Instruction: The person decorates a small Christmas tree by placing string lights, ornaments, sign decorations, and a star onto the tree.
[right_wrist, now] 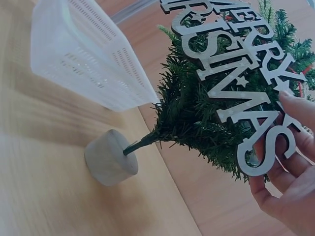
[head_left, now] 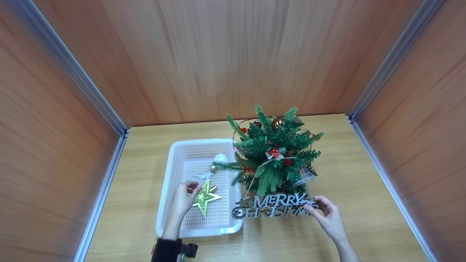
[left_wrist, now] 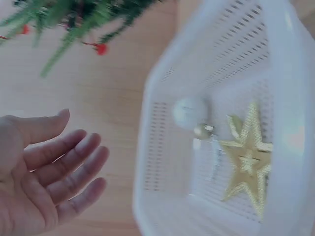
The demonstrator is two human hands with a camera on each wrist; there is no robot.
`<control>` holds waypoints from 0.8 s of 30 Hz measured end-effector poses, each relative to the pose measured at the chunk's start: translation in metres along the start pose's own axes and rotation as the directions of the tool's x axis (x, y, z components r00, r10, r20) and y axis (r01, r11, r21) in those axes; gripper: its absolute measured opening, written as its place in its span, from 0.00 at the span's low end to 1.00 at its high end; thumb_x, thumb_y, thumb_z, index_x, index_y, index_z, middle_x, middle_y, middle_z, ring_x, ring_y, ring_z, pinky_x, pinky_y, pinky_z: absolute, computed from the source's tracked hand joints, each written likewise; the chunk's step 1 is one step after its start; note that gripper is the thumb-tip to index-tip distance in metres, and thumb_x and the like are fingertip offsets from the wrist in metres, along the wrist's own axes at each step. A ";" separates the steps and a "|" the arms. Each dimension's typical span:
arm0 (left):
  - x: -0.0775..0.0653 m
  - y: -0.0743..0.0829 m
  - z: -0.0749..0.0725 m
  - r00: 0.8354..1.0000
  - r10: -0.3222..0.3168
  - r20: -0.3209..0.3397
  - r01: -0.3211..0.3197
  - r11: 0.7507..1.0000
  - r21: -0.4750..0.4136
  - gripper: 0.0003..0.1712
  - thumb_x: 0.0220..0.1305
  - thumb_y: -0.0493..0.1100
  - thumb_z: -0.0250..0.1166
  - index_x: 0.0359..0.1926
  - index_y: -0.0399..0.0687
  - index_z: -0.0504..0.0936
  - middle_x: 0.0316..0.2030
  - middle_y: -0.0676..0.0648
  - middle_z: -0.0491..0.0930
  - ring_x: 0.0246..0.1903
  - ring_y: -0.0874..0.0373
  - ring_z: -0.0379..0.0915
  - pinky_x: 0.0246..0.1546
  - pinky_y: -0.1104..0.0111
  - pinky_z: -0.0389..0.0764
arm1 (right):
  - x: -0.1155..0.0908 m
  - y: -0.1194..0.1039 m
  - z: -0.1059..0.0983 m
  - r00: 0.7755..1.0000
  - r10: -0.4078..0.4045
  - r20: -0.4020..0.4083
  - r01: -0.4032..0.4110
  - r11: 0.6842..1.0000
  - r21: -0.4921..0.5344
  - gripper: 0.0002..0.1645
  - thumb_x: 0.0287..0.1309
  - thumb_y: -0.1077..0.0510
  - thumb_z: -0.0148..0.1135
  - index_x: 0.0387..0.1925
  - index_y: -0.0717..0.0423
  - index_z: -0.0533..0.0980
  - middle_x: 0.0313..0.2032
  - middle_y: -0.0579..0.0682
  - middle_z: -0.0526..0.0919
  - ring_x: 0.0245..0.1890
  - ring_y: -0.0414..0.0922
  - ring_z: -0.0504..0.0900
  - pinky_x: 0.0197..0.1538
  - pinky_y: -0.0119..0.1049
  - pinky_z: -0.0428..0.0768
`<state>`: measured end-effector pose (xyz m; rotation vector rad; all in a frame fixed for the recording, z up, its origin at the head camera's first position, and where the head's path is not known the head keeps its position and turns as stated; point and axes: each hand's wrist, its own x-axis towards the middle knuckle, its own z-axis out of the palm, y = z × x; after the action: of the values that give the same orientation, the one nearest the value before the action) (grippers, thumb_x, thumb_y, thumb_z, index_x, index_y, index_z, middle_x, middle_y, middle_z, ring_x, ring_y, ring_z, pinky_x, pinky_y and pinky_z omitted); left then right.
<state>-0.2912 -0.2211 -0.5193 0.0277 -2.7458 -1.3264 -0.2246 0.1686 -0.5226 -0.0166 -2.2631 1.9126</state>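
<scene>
My right hand [head_left: 329, 218] pinches the right end of a silvery "MERRY CHRISTMAS" letter sign [head_left: 273, 205], which hangs in front of the lower branches of a small Christmas tree [head_left: 269, 174]. In the right wrist view the thumb lies on the front of the sign [right_wrist: 236, 83] and the fingers [right_wrist: 290, 164] are behind it. My left hand [head_left: 185, 198], empty with loosely bent fingers, hovers over the white basket [head_left: 165, 203] beside a gold star [head_left: 205, 197]. The left wrist view shows that palm [left_wrist: 54, 177] with nothing in it.
In the basket are also a white ball [left_wrist: 190, 113], a small gold ball [left_wrist: 203, 131] and a pale ribbon-like piece [head_left: 204, 175]. The tree stands on a grey round base [right_wrist: 110, 157]. Wooden panels [head_left: 233, 62] enclose the table at the back and sides.
</scene>
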 end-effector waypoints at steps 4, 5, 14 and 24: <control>0.022 -0.014 0.015 0.998 -0.037 0.047 0.031 0.993 0.113 0.10 0.54 0.36 0.62 0.33 0.30 0.78 0.25 0.42 0.78 0.27 0.51 0.75 0.29 0.62 0.76 | 0.000 0.001 0.002 1.000 -0.011 -0.007 0.011 1.000 0.003 0.12 0.45 0.72 0.62 0.35 0.71 0.73 0.28 0.51 0.77 0.30 0.41 0.76 0.35 0.28 0.76; 0.025 -0.016 0.019 0.997 -0.046 0.067 0.036 0.989 0.146 0.11 0.54 0.37 0.63 0.33 0.30 0.78 0.25 0.42 0.78 0.26 0.51 0.75 0.29 0.62 0.76 | 0.000 0.002 0.002 1.000 -0.015 -0.007 0.015 1.000 0.007 0.12 0.45 0.73 0.62 0.35 0.71 0.73 0.28 0.51 0.77 0.29 0.41 0.76 0.34 0.28 0.76; 0.004 -0.023 0.042 0.871 -0.129 0.473 0.034 0.978 0.204 0.20 0.50 0.44 0.66 0.38 0.31 0.77 0.28 0.43 0.77 0.29 0.51 0.73 0.29 0.61 0.76 | -0.001 0.004 0.005 1.000 -0.010 0.001 0.009 1.000 0.014 0.11 0.45 0.73 0.62 0.34 0.72 0.72 0.28 0.51 0.77 0.29 0.41 0.76 0.34 0.29 0.76; -0.032 -0.038 0.040 0.684 -0.087 0.725 0.023 0.995 0.097 0.26 0.45 0.53 0.68 0.41 0.38 0.80 0.37 0.42 0.79 0.41 0.45 0.72 0.44 0.50 0.70 | -0.002 0.006 0.004 0.999 0.034 -0.018 -0.033 0.999 0.029 0.11 0.45 0.73 0.62 0.34 0.71 0.72 0.28 0.52 0.77 0.29 0.41 0.77 0.33 0.29 0.77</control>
<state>-0.2634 -0.2115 -0.5759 -0.5452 -3.4673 -1.4815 -0.2233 0.1655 -0.5292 -0.0689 -2.2374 1.9524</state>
